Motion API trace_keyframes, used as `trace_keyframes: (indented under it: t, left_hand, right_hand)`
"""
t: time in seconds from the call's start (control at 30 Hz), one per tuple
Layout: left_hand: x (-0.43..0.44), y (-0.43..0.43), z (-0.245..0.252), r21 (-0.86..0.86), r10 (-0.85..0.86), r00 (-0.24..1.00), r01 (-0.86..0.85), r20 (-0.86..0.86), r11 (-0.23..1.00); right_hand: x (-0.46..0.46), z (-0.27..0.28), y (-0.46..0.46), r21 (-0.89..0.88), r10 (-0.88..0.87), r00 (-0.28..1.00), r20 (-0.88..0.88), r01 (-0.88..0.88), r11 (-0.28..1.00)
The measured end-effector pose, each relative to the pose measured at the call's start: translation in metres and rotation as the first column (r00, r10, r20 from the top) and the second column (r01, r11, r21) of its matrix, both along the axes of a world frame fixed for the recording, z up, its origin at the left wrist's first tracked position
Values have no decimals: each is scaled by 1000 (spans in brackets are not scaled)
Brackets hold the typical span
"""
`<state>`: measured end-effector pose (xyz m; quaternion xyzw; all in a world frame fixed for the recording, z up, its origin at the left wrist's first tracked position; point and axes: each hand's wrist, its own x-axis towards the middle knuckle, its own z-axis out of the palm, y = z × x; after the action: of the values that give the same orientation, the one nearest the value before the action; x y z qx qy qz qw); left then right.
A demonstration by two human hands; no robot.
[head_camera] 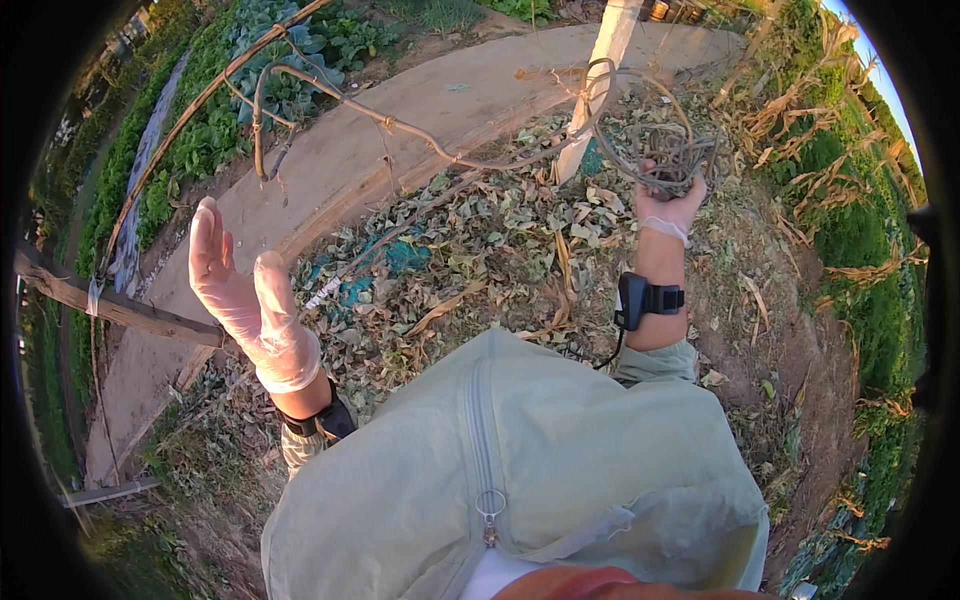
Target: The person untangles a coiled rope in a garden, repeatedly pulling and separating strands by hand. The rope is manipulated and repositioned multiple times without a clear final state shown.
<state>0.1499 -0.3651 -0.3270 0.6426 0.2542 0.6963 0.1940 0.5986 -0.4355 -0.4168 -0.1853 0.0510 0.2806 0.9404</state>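
My left hand (251, 300), in a thin clear glove, is raised on the left with its fingers apart and nothing in it. On the right, my gloved right hand (671, 199) grips a tangled bundle of dry vine or cord (675, 157). Loops of the bundle hang around a pale upright post (592, 90). From there a long knotted strand (420, 135) stretches left across the view and ends in a bent loop above my left hand. What exactly the strand is made of, I cannot tell.
Withered leaves (510, 225) cover the ground, with some green netting (405, 256) among them. A wooden pole (120, 304) juts in at left. Beyond runs a dirt path (450, 75), with cabbage plants (277, 52) past it. Dried corn stalks (802, 112) stand at right.
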Motion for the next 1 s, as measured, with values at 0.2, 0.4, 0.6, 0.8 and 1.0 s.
trace_keyframes:
  t: [0.2, 0.4, 0.6, 0.8, 1.0]
  left_hand:
    - [113, -33, 39, 409, 45, 952, 87, -303, 908]
    - [252, -69, 36, 343, -27, 739, 344, -673, 874]
    - [333, -46, 0, 214, -82, 542, 460, -836, 862]
    - [379, -36, -75, -287, -624, 462, 608, -630, 740]
    - [442, -40, -102, -397, -585, 245, 532, -773, 748]
  right_hand:
    - [91, -17, -96, 67, -163, 986, -36, 165, 984]
    - [150, -24, -188, 148, -251, 968, 19, 246, 958]
    - [172, -13, -267, 275, -227, 965, 129, 185, 943]
    - [150, 12, -346, 174, -432, 892, 134, 408, 896]
    - [90, 52, -394, -41, -27, 855, 518, 56, 998]
